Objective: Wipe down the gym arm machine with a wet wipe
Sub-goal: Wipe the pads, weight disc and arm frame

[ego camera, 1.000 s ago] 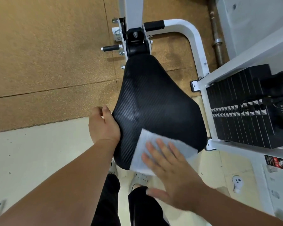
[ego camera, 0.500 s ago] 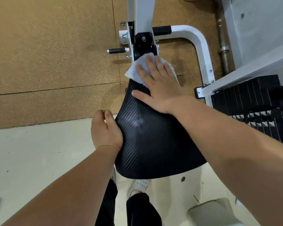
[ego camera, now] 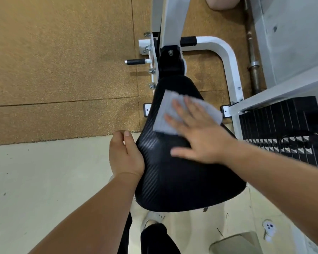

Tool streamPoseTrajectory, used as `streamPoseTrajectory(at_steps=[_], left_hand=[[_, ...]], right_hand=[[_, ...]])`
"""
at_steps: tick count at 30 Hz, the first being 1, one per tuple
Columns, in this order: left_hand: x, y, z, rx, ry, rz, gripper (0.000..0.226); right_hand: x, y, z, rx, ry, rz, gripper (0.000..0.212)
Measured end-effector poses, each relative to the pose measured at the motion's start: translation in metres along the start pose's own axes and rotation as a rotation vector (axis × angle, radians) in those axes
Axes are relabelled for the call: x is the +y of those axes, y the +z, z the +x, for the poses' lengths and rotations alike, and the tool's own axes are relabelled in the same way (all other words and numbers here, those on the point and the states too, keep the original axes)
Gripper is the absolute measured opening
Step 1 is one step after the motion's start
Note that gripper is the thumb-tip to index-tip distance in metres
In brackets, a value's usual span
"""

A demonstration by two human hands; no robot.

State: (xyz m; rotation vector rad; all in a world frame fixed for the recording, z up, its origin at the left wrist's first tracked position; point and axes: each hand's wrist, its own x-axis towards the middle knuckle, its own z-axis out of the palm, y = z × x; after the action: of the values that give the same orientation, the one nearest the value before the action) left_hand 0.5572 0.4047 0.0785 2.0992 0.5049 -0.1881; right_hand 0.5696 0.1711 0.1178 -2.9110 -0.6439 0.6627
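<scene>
Right hand (ego camera: 200,138) laid flat, fingers spread, wet wipe (ego camera: 165,114) pressed onto seat pad (ego camera: 182,180) upper part; pad's left edge gripped by left hand (ego camera: 125,156).

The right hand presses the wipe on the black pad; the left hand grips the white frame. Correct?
No. The head view shows the left hand gripping the edge of the black pad; the right hand does press the wipe on it.
</scene>
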Motion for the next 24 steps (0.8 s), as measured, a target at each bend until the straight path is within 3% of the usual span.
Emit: streamPoseTrajectory(at_steps=[4,7,9,12,14,16,21,24], left_hand=[[-0.002,0.002,0.002,0.001,-0.004,-0.009,0.036],[-0.002,0.002,0.002,-0.005,-0.008,-0.006,0.038],[-0.005,0.003,0.003,-0.007,0.01,-0.001,0.043],[-0.008,0.003,0.004,0.0,0.023,-0.009,0.044],[-0.008,0.003,0.003,-0.004,0.017,-0.018,0.041],[-0.009,0.003,0.003,-0.004,0.02,-0.022,0.04],[-0.007,0.005,0.002,0.018,0.025,-0.093,0.047],[-0.004,0.001,-0.001,-0.005,0.036,-0.243,0.053]], right_hand=[[0.014,-0.03,0.074,0.033,0.217,0.028,0.107],[-0.007,-0.032,0.083,0.073,0.32,0.121,0.115],[-0.028,-0.021,0.061,0.03,0.254,0.092,0.112],[-0.058,0.002,-0.001,0.015,-0.026,0.024,0.106],[-0.054,0.014,-0.032,-0.027,-0.19,-0.056,0.102],[-0.031,0.009,-0.028,-0.047,-0.222,-0.09,0.099],[-0.008,-0.02,0.048,-0.025,0.189,0.065,0.112],[-0.041,-0.02,0.056,0.019,0.295,0.123,0.12]])
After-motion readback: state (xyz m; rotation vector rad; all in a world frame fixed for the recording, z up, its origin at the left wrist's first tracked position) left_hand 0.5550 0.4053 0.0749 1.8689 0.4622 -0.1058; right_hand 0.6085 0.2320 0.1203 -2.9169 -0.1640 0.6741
